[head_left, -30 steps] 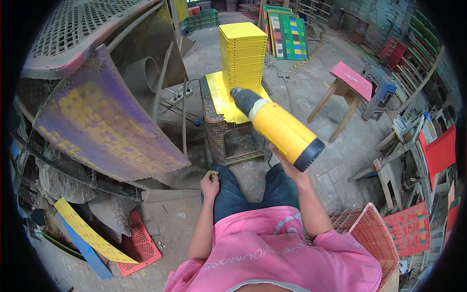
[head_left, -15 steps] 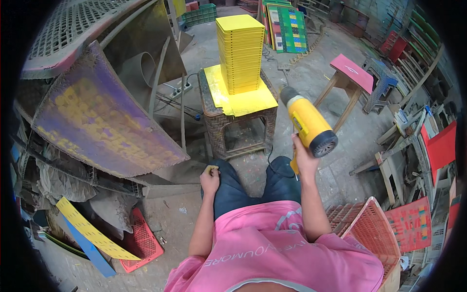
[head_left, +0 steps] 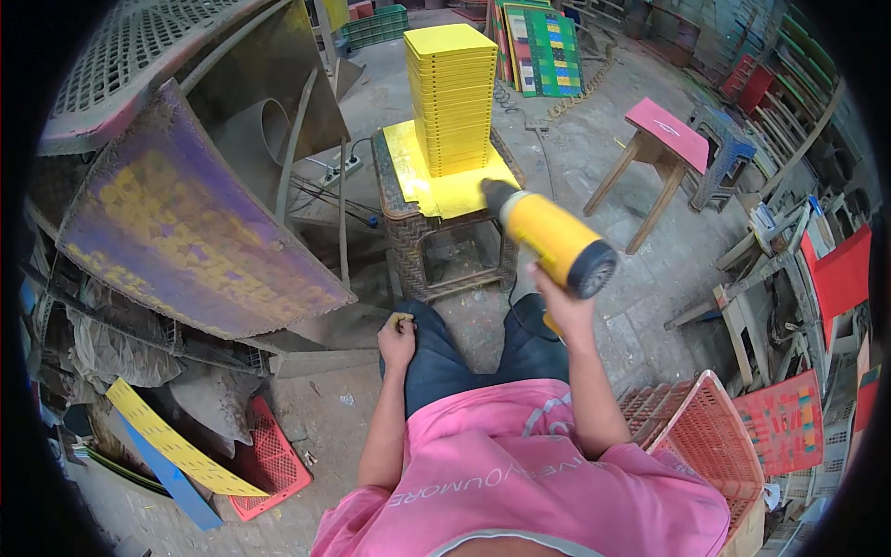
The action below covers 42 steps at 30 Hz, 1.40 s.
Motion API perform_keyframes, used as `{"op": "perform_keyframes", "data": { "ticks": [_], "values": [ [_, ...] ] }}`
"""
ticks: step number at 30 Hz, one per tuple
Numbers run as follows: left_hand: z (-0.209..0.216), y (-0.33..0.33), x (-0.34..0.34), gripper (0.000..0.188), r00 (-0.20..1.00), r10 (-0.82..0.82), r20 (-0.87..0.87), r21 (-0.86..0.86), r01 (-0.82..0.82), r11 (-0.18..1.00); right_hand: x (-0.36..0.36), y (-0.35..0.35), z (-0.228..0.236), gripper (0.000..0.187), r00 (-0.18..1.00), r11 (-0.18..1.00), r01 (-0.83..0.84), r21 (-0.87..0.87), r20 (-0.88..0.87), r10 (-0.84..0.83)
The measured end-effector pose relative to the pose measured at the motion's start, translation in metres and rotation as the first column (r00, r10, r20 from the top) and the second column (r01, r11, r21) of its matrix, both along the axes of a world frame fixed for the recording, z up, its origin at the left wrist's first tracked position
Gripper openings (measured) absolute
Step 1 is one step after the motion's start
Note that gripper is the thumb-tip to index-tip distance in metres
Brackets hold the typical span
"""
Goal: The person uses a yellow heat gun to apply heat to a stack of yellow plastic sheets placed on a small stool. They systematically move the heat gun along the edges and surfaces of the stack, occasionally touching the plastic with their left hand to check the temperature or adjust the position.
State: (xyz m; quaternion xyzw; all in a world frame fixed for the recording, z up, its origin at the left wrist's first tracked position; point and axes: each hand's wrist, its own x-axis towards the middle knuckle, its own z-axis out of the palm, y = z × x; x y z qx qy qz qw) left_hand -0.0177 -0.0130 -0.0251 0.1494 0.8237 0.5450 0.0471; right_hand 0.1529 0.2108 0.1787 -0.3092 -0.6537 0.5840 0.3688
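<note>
Gripping a yellow-and-black pistol-shaped heat gun point(head_left: 554, 239), the right hand point(head_left: 568, 314) is nearer the upright stack of thin yellow plates point(head_left: 453, 107), ahead-left on the brown woven stool point(head_left: 405, 255), barrel slanting thither; the left hand point(head_left: 398, 342) is curled, contents unclear

a yellow-and-black heat gun point(head_left: 554, 239) is held tilted in the right hand point(head_left: 567, 312), its front end toward a tall, upright stack of flat yellow pieces point(head_left: 452, 107) standing on a yellow sheet point(head_left: 453, 198) atop a woven-look stool point(head_left: 406, 243).

Pink short-sleeved shirt point(head_left: 557, 501), pale lettering point(head_left: 458, 483), grey neckline trim point(head_left: 506, 534), dark blue trousers point(head_left: 438, 351)
</note>
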Motion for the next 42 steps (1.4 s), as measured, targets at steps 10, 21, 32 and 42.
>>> {"op": "perform_keyframes", "data": {
  "ticks": [10, 21, 32, 42],
  "values": [
    [0.001, -0.001, -0.002, 0.017, 1.000, -0.011, 0.017, 0.002, 0.011, 1.000, -0.005, -0.004, -0.001, 0.024, 0.994, 0.994, 0.095, 0.049, -0.060, -0.092],
    [-0.018, -0.006, -0.009, 0.017, 1.000, 0.007, 0.005, 0.018, -0.007, 1.000, -0.008, -0.013, -0.002, 0.039, 0.991, 0.998, 0.011, -0.063, -0.135, -0.020],
    [-0.013, -0.009, -0.007, 0.018, 0.999, 0.039, 0.027, -0.010, -0.039, 0.999, -0.025, -0.014, 0.023, 0.022, 0.975, 0.991, 0.126, -0.033, -0.181, -0.130],
    [-0.022, -0.013, -0.009, 0.019, 0.999, 0.036, -0.011, -0.010, -0.036, 0.999, -0.017, -0.020, 0.021, 0.029, 0.989, 0.906, -0.054, 0.420, -0.101, 0.106]
  ]
}}
